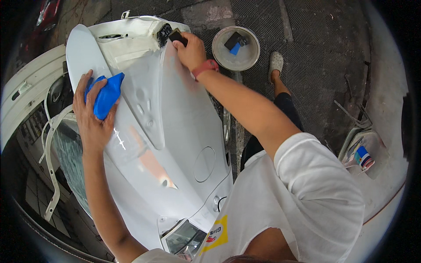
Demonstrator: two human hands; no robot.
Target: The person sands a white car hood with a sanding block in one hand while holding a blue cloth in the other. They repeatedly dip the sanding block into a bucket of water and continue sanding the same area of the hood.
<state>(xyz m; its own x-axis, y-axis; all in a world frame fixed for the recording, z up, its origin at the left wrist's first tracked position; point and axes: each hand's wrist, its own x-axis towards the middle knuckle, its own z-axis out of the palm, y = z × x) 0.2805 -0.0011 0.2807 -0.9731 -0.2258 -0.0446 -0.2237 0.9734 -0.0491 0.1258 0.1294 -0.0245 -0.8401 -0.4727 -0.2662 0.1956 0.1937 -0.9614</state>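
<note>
My left hand (92, 109) is closed round a crumpled blue piece (108, 97), which looks like a cloth, and rests with it on the raised ridge of a white car body panel (144, 103). At the far corner of the same panel, my right hand (192, 52) grips a small dark block (178, 38) with a tan edge, like a sanding block. It sits against the panel's edge, beside a black part (164, 34). Under the right wrist is a faint reddish patch (188, 79). A larger pinkish bare patch (151, 160) lies nearer me.
A round pale bucket (257, 47) of cloudy liquid stands right of the panel, with a dark block and a blue piece inside. An open car frame (51, 175) borders the left. At right, a container (375, 149) holds coloured items. A clog-shod foot (276, 65) is on the dark floor.
</note>
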